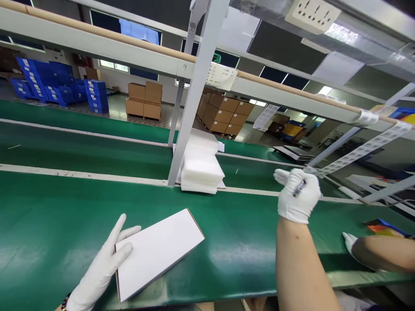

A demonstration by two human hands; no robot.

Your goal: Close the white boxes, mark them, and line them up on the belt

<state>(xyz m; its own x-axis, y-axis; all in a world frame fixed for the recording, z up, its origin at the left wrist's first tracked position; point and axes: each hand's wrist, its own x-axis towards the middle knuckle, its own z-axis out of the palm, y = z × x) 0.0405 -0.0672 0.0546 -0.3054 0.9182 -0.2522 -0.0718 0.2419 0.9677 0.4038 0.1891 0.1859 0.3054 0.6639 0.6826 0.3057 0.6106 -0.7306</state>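
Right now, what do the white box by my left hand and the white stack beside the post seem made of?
The white box looks like cardboard, smooth and matte, judging by the brownish edge at its end. The white stack is probably dull, soft foam sheets, from its thin layers.

The left hand point(105, 261) is wearing matt white cloth, and the white box point(162, 252) under its thumb is showing smooth, papery card with brown edges. Around that touch, the green worktop point(243, 259) is gleaming, smooth and glossy. The right hand point(298, 195) is wearing similar cloth around a small dark object point(299, 188), too blurred to tell. Beyond the left hand's touch, a foam stack point(201, 172) is looking soft and matt beside a smooth painted-metal post point(198, 90).
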